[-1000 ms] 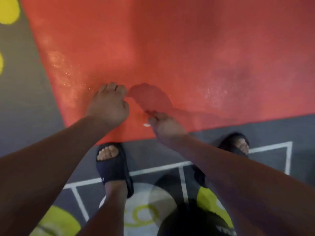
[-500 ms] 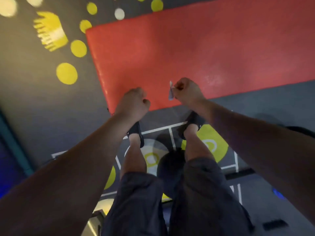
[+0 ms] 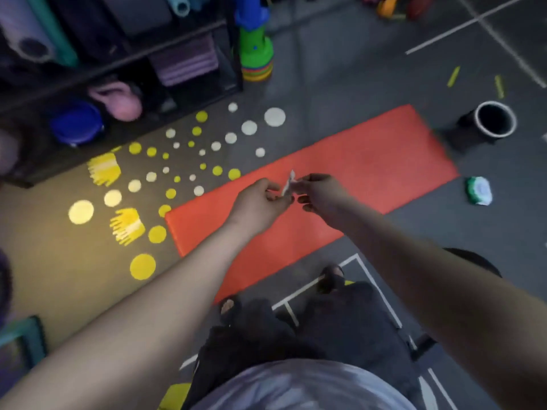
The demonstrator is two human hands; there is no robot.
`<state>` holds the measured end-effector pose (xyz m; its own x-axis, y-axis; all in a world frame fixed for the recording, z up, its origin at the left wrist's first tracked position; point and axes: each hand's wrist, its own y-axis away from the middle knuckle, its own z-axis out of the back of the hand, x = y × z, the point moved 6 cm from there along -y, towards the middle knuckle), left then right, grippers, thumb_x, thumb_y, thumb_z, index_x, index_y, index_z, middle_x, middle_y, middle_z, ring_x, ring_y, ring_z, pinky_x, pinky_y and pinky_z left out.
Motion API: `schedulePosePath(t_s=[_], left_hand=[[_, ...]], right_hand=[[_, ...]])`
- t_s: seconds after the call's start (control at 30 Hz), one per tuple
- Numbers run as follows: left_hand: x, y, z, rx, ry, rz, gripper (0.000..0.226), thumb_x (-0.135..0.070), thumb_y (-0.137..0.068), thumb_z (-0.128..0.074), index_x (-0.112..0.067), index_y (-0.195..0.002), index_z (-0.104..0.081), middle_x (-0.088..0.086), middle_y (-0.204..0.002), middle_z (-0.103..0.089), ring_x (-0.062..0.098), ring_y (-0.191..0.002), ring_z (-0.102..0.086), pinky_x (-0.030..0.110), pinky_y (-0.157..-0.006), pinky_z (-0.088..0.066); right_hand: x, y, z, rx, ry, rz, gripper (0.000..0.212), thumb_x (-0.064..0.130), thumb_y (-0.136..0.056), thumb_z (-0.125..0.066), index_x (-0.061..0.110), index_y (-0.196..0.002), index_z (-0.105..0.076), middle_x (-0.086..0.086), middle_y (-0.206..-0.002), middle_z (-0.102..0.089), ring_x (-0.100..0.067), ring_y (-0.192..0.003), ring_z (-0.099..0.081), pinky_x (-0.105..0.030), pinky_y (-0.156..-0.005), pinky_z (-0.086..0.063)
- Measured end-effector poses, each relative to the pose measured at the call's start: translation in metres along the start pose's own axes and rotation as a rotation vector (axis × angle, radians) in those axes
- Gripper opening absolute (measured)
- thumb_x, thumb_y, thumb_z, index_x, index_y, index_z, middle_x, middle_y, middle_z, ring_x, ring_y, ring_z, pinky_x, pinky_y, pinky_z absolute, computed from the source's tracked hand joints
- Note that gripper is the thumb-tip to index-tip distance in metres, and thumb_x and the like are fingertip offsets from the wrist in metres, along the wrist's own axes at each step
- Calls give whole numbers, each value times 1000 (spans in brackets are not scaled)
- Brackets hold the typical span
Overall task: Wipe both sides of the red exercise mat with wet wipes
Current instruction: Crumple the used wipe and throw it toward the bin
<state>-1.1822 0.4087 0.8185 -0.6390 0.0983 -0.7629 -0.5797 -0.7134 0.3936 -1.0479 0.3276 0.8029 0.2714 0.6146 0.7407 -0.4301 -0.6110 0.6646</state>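
Standing view over the red mat [image 3: 370,170], which lies flat and unrolled on the grey floor, one face up. A second earlier both hands are low at the mat's near long edge with the camera close to its surface; now the camera is high, the whole mat is in view, and the hands meet in the air above its near half. The right hand [image 3: 322,193] pinches a small crumpled white wipe [image 3: 289,184] between thumb and fingertips. The left hand [image 3: 260,202] has its fingers curled in at the wipe's lower end; whether they grip it cannot be told.

Reading: the pass along the near edge appears finished, and the wipe is probably being refolded, passed across or readied for discarding. The frames do not show which face is up, so at least a check of the other side may remain.

Count:
- mat, one
- wipe in hand, one
- pack of wipes [image 3: 479,190], one, green and white, on the floor just beside the mat's far-right end
- bin [image 3: 495,119], one, dark with a pale rim, near the mat's far corner
- hands, two
- sandalled feet [image 3: 229,306], two, just beside the mat's near edge
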Motion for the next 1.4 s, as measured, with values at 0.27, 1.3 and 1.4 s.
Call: schedulePosePath(t_s=[0.27, 1.3, 1.4], left_hand=[[-134, -21, -105, -25, -4, -7, 15, -24, -94, -70, -12, -86, -65, -3, -67, -59, 20, -66, -57, 28, -62, -45], [-529, -272, -624, 503, 350, 147, 18, 4, -98, -57, -14, -99, -57, 6, -80, -66, 7, -60, -63, 22, -66, -59], [-575, -293, -651, 638, 357, 88, 20, 9, -96, -58, -11, -90, -59, 3, -76, -73, 8, -68, -70, 22, -74, -58]], right_hand=[[-8, 24, 201, -172, -137, 30, 15, 19, -97, -63, 15, -83, -58, -5, -76, -53, -13, -58, -47, -25, -52, -35], [-32, -80, 822, -660, -701, -143, 16, -9, -87, -47, -1, -79, -57, -12, -67, -53, -18, -56, -55, -26, -67, -55], [-9, -105, 849, -512, -649, -51, 12, 2, -91, -62, 2, -79, -62, -10, -70, -53, -15, -64, -51, -24, -67, -50]])
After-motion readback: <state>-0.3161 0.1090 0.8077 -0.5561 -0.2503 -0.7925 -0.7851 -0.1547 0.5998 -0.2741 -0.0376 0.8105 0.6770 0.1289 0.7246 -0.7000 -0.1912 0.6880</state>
